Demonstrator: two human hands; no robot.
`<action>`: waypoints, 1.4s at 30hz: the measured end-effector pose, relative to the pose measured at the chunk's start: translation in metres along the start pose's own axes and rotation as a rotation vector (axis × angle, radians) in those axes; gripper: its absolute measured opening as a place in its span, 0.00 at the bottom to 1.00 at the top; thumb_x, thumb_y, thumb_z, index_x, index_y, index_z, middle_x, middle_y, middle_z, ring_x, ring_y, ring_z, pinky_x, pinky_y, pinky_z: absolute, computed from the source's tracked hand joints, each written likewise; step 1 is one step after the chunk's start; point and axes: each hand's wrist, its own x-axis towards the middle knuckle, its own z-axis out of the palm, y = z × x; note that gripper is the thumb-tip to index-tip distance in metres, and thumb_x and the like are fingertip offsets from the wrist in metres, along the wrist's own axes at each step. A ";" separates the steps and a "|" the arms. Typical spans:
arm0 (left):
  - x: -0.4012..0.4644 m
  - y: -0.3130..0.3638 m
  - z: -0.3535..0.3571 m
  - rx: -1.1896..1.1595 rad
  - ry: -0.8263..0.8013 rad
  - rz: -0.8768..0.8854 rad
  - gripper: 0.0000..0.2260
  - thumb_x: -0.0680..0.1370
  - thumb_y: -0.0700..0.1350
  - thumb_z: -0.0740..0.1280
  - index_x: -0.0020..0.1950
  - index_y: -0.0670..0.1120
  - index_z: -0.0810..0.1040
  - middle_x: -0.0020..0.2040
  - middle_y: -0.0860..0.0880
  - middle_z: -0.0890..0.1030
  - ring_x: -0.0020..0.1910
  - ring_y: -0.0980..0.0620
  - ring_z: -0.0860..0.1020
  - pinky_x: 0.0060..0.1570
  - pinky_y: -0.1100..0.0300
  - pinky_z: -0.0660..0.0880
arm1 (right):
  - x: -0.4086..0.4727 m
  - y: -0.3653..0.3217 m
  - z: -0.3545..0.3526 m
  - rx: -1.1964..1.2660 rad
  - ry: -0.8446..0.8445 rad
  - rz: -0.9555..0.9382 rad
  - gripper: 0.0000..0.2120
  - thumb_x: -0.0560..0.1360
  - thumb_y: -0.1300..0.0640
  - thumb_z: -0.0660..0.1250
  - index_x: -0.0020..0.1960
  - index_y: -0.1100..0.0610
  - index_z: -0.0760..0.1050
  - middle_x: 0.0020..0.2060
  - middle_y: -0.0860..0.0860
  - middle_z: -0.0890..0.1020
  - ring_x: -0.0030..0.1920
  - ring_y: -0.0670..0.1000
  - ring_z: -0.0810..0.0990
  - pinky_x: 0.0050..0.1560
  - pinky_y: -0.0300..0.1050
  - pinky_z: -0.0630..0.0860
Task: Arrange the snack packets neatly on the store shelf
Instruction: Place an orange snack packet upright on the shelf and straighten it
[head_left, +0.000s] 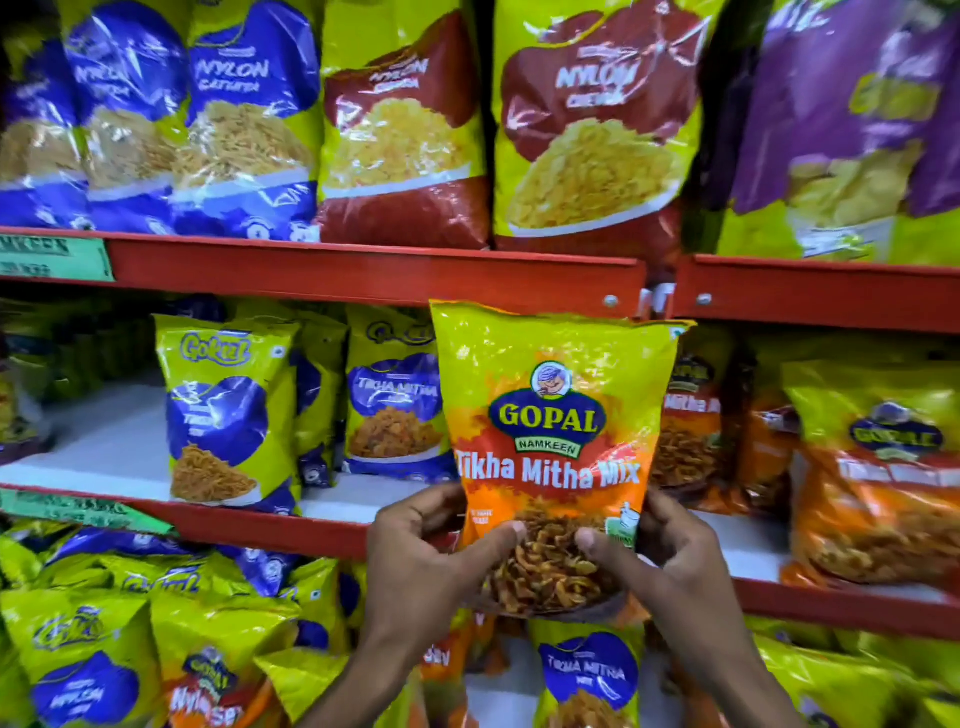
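Note:
I hold a yellow-and-orange Gopal Tikha Mitha Mix packet (556, 415) upright in front of the middle shelf (332, 525). My left hand (426, 561) grips its lower left corner, and my right hand (670, 566) grips its lower right corner, thumbs on the front. Behind it on the same shelf stand yellow-and-blue Gokul packets (228, 410) to the left and orange Gopal packets (872, 467) to the right. The packet's bottom edge hangs below the red shelf lip.
The top shelf (363, 265) carries large blue, red and purple Nylon packets (592, 119). The lowest shelf holds a loose jumble of yellow packets (156, 639). Bare white shelf board (93, 441) shows at the middle shelf's left. A red upright joint (660, 296) divides the shelf bays.

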 end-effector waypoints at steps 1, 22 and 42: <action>-0.002 0.000 0.013 -0.008 -0.012 -0.022 0.12 0.64 0.38 0.81 0.46 0.44 0.86 0.42 0.50 0.89 0.43 0.51 0.87 0.44 0.54 0.85 | -0.002 0.003 -0.013 -0.002 0.011 0.013 0.20 0.65 0.59 0.79 0.56 0.55 0.81 0.49 0.50 0.89 0.52 0.50 0.87 0.49 0.43 0.84; 0.055 -0.042 0.207 0.117 -0.098 -0.091 0.13 0.67 0.48 0.78 0.47 0.44 0.85 0.45 0.50 0.89 0.44 0.57 0.86 0.48 0.47 0.83 | 0.078 0.074 -0.164 -0.129 0.209 0.079 0.13 0.75 0.66 0.72 0.56 0.53 0.79 0.53 0.54 0.87 0.57 0.54 0.85 0.56 0.51 0.81; 0.123 0.023 0.224 1.083 -0.028 0.645 0.19 0.67 0.32 0.68 0.58 0.39 0.78 0.52 0.39 0.84 0.56 0.39 0.79 0.60 0.51 0.74 | 0.138 -0.019 -0.156 -1.268 0.390 -0.362 0.16 0.70 0.65 0.61 0.55 0.62 0.80 0.49 0.61 0.84 0.51 0.65 0.80 0.51 0.54 0.77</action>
